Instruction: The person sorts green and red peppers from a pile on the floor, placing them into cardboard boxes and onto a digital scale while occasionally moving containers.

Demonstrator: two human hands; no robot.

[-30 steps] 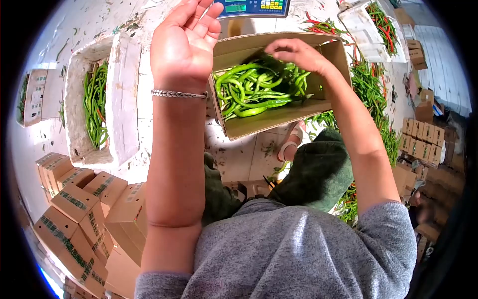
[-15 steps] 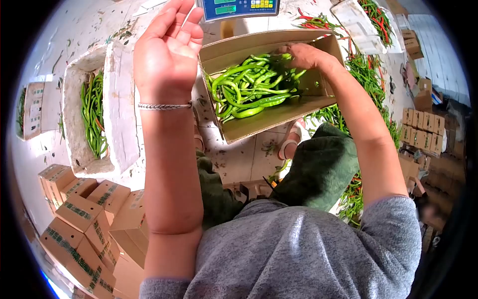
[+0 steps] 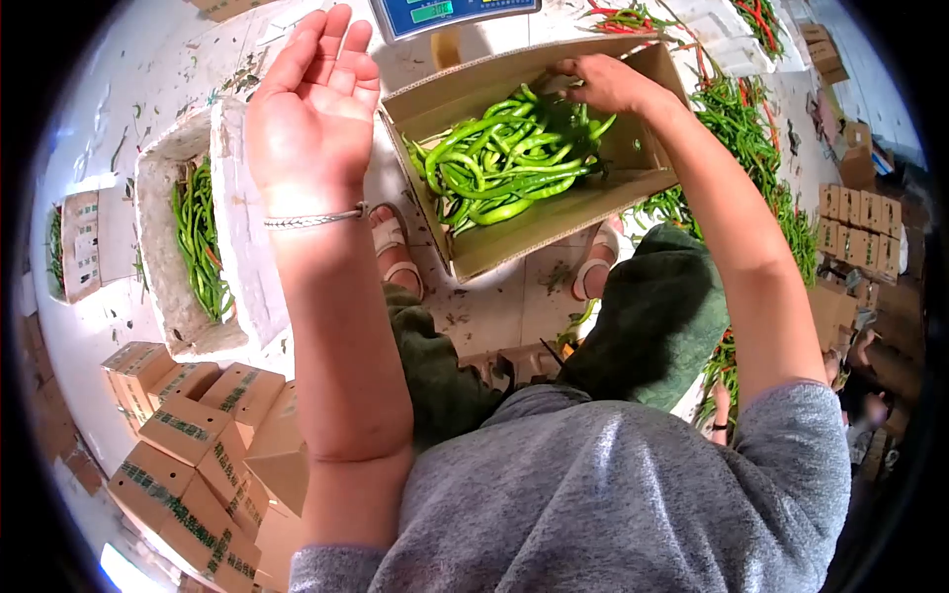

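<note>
A cardboard box (image 3: pixel 554 222) holds a heap of long green chili peppers (image 3: pixel 504 163). My right hand (image 3: pixel 608 84) is over the far right part of the box, above the pepper heap. Its fingers point left, bent and a little apart, with nothing visible in them. To the left of the box, my left hand (image 3: pixel 314 119) is raised with its palm up. The fingers of that hand are loosely stretched and it holds nothing. Beyond the box stands a blue digital scale (image 3: pixel 460 12), cut off by the top edge.
At the left is a white foam box (image 3: pixel 247 227) with green peppers (image 3: pixel 201 237) inside. Closed cartons (image 3: pixel 198 465) are stacked at the lower left. Loose peppers (image 3: pixel 741 138) lie in a long pile on the right. Another person's hand (image 3: pixel 721 403) shows beside my right sleeve.
My right hand has risen off the peppers toward the box's far edge. The view has shifted slightly, and my left hand stays raised. Another person's hand has appeared at the lower right.
</note>
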